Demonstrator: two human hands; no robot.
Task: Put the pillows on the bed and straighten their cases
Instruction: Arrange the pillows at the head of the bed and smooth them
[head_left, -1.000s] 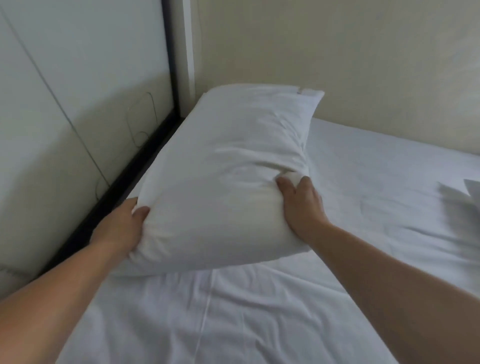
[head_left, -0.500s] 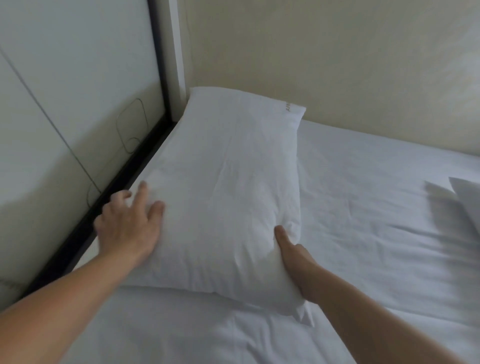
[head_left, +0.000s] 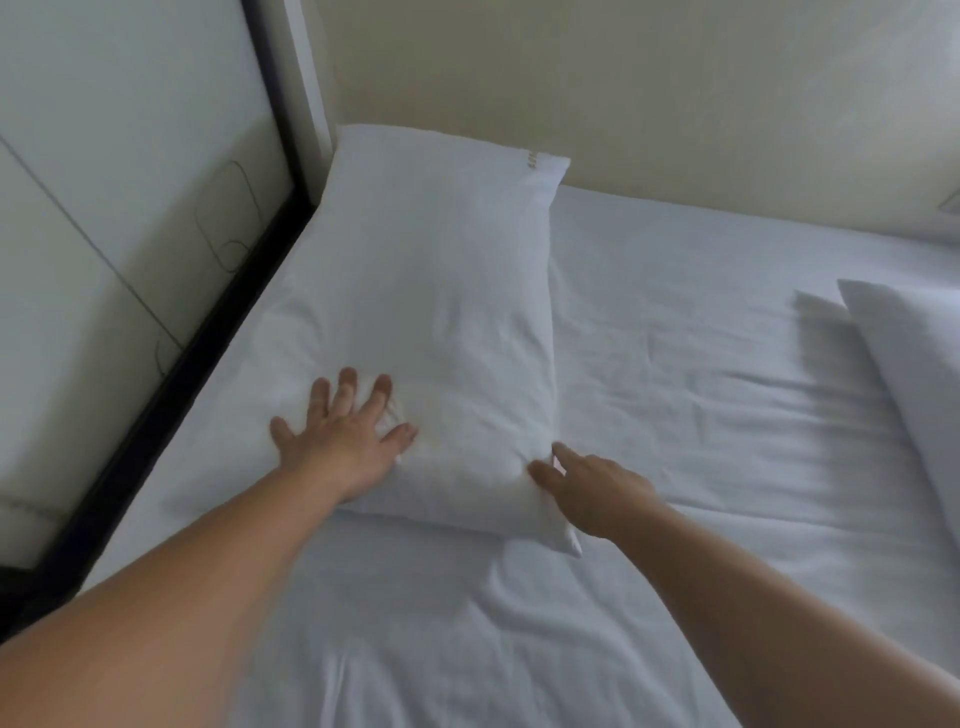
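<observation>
While the pillow (head_left: 415, 322) is lying on the bed (head_left: 675, 364) in the far-left corner, long axis running near to far, the left hand (head_left: 345, 436) is pressing flat on its near end, fingers spread, gripping nothing. The right hand (head_left: 592, 491) is pinching the case at the near-right corner, so it's nearer for tugging that edge straight. A second pillow (head_left: 914, 374) is sitting at the far right.

White pillow (head_left: 426, 312) on white bed sheet (head_left: 701, 364), black frame strip (head_left: 171, 395), cream wall (head_left: 623, 93).
</observation>
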